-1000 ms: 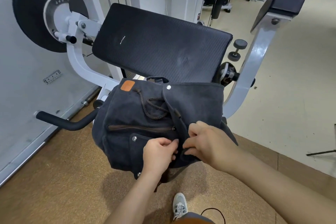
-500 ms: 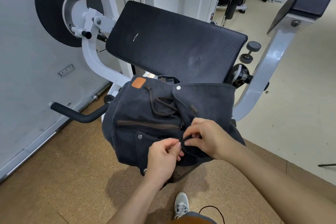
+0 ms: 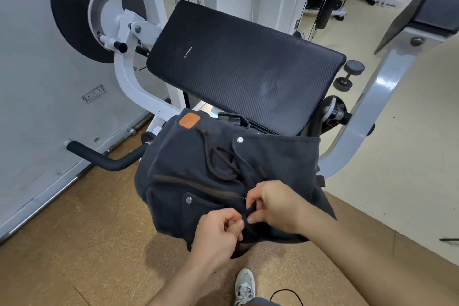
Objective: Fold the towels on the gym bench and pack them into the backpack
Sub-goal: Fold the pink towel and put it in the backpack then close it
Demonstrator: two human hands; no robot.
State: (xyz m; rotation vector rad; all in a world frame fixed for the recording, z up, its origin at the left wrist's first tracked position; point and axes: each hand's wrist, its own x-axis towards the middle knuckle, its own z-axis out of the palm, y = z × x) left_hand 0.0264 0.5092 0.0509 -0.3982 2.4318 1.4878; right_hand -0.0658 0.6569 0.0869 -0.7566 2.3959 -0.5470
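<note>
Backpack (image 3: 198,169): dark navy canvas, brown braided cord (image 3: 218,161), brown zip line, silver snaps. Orange-tan patch (image 3: 189,120) at its top corner. Behind backpack: black pad (image 3: 243,67), fine diagonal weave; white frame (image 3: 129,82). Below backpack: tan speckled cork floor (image 3: 87,243), grey-white shoe (image 3: 244,285).

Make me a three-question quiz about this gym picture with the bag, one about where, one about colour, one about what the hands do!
1. Where does the backpack sit?
A. in front of the bench pad
B. on the floor
C. on a shelf

2. What colour is the backpack's patch?
A. green
B. orange-brown
C. white

3. What are the hands doing?
A. hanging free
B. lifting the dumbbell
C. pinching a strap on the backpack

Answers: 1 A, it sits just below the slanted pad. 2 B, the patch by the top is orange-brown. 3 C, left hand and right hand both pinch the dark strap.
</note>
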